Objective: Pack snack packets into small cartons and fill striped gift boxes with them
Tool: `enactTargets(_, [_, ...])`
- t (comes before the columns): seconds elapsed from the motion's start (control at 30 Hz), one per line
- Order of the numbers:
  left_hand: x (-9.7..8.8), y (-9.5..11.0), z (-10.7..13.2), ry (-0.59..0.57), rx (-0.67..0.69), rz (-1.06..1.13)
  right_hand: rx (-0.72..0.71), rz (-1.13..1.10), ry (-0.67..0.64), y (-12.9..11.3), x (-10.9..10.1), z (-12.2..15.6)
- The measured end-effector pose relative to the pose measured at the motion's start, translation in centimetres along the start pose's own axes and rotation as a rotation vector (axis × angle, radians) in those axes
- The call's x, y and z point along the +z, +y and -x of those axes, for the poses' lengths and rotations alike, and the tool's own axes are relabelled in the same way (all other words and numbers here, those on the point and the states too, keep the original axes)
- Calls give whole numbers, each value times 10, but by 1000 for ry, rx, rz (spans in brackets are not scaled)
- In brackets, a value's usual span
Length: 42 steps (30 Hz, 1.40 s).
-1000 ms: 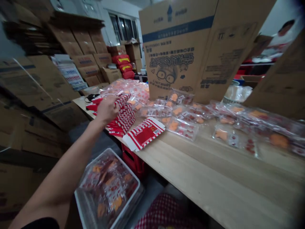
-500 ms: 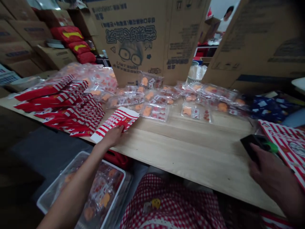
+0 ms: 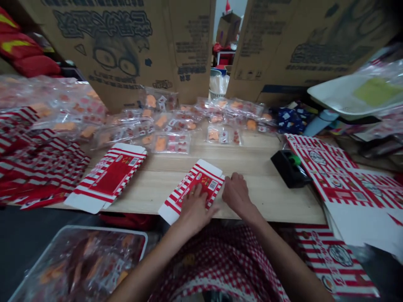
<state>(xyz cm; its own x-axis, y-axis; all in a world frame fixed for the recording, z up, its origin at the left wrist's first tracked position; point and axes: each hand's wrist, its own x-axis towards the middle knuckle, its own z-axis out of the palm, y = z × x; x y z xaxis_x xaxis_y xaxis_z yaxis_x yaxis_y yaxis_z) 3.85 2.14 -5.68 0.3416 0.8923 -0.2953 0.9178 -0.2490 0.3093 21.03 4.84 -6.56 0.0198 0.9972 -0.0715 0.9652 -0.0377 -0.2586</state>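
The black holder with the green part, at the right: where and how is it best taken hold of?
Probably best across the middle of the black holder, by its long sides, from above with the right hand, which is nearer: it is elongated and rests on the table.

Ctr carton point(image 3: 204, 178) is red w/ red-&-wht stripes along its sides & wht flaps; other carton point(image 3: 110, 176), abt 9 o'clock, matches. Flat sheets point(image 3: 333, 180), btwn 3 & 4 o'clock: same stripes + plain wht. Dispenser point(image 3: 288, 171), 3 o'clock: blk w/ bright grn. Sachets point(image 3: 170, 121), 12 o'clock: clear w/ orange & dk red. Garment point(image 3: 217, 247), 6 o'clock: dk red/wht check. Table point(image 3: 252, 161): pale tan.
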Motion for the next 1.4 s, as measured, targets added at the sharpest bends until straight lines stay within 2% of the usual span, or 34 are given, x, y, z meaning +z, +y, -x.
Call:
enactTargets(0.07, [-11,-17,-11,119,-107,18,-15,-8,6,4,0,-5])
enactTargets(0.13, [-20,-33,-22,187,-224,8,-103,-58,-5,1,1,-11])
enactTargets(0.2, [-24,-42,-31,161,-291,7,-163,-111,-23,-7,4,-19])
enactTargets(0.3, [-23,-45,-35,115,-298,60,-114,-150,-38,-19,10,-31])
enactTargets(0.4, [-22,-44,-27,131,-213,175,-54,-169,-33,-23,8,-35])
enactTargets(0.53, [-28,-42,-8,254,-62,236,-118,-277,33,-19,-16,-30])
enactTargets(0.63, [-34,-40,-2,378,120,195,-215,-416,-26,-13,-40,-23])
enactTargets(0.7, [-38,-40,-3,420,222,132,-280,-445,-46,-7,-52,-19])
enactTargets(0.8, [-40,-39,-5,437,327,63,-406,-658,-169,3,-65,-12])
enactTargets(0.87, [-41,-34,-3,439,390,121,-457,-839,-284,5,-75,-6])
enactTargets(0.9, [-41,-30,-1,432,422,200,-472,-874,-285,4,-81,-2])
enactTargets(1.0, [-44,-16,5,319,433,595,-567,-737,-70,-4,-104,8])
enactTargets(1.07, [-47,-8,8,200,360,871,-638,-655,131,-8,-118,13])
enactTargets(1.13, [-51,-3,9,192,252,1057,-544,-700,415,-6,-121,15])
enactTargets(1.2, [-54,-2,8,311,155,1148,-266,-855,668,2,-110,13])
enactTargets(1.23, [-54,-1,8,383,118,1161,-111,-954,703,7,-99,10])
enactTargets(1.27, [-54,0,7,440,98,1157,6,-1063,653,10,-86,8])
enactTargets(1.3, [-53,2,7,472,94,1139,83,-1178,544,13,-71,5])
enactTargets(1.33, [-51,4,7,478,102,1113,115,-1276,419,13,-56,2])
enactTargets(1.4, [-45,13,8,455,132,1064,144,-1428,305,10,-31,-3])
